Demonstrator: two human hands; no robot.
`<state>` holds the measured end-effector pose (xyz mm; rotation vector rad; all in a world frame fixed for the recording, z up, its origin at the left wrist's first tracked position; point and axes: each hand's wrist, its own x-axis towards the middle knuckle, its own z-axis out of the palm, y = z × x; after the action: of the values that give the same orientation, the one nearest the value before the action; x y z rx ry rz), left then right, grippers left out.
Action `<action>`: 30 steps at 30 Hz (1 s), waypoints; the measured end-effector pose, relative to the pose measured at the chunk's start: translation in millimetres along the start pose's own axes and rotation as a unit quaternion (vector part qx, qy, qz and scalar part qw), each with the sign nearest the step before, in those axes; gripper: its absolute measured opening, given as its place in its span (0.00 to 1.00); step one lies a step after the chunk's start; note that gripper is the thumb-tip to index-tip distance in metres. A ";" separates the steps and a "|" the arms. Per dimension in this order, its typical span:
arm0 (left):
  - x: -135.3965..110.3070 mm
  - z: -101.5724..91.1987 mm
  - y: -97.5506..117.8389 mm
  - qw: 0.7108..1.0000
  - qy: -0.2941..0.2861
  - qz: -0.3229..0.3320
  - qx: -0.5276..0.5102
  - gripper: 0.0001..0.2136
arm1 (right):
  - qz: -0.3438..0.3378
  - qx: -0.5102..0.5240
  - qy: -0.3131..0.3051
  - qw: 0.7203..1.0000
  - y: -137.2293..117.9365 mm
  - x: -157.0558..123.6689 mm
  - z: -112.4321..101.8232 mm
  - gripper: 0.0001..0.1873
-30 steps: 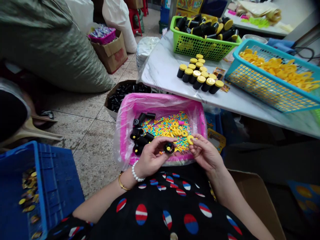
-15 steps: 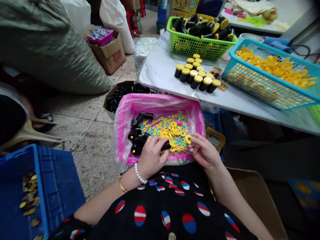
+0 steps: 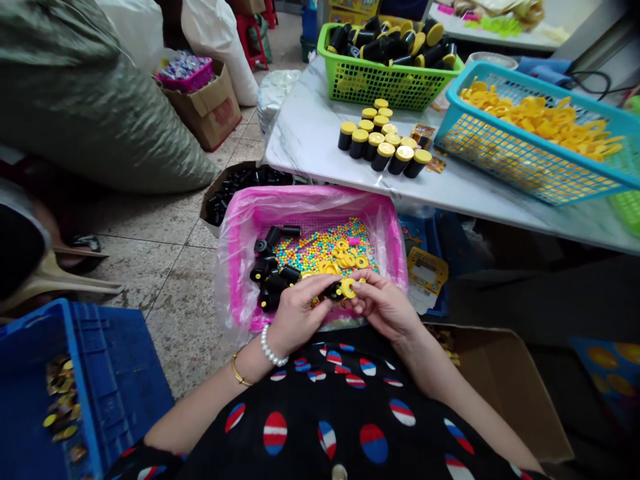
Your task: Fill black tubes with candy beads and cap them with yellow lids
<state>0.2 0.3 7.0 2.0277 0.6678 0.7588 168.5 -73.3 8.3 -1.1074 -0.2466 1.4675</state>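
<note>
Beside a marble table (image 3: 310, 127), over a lined pink crate (image 3: 300, 200), our left hand (image 3: 297, 313) curls shut around a black tube (image 3: 333, 291); our right hand (image 3: 385, 308) pinches a yellow cap (image 3: 347, 288) against its end.

Speckled stone-tile floor (image 3: 190, 313) lower left, white marble-top bench (image 3: 310, 127) upper right, bulging grey-green sack (image 3: 75, 107) upper left, red plastic stool (image 3: 249, 33) top centre.

Black top (image 3: 320, 427), printed with ovals banded red, white and blue; ovals smaller near upper edge of garment, larger toward bottom of frame. Pale round button (image 3: 339, 473) at bottom centre. Matching sleeve (image 3: 150, 472) at lower left. Left wrist (image 3: 257, 357): white pearl bracelet (image 3: 271, 348), thin gold bangle (image 3: 239, 371) just beside it, toward elbow.
</note>
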 end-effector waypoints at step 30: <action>-6.9 -1.8 1.5 0.997 0.016 0.053 -0.045 0.19 | -0.020 -0.042 0.016 0.999 15.4 -13.7 22.2 0.16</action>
<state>-5.5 -4.3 7.3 1.9842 0.5363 0.8701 139.8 -79.3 15.5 -1.1866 -0.3083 1.4142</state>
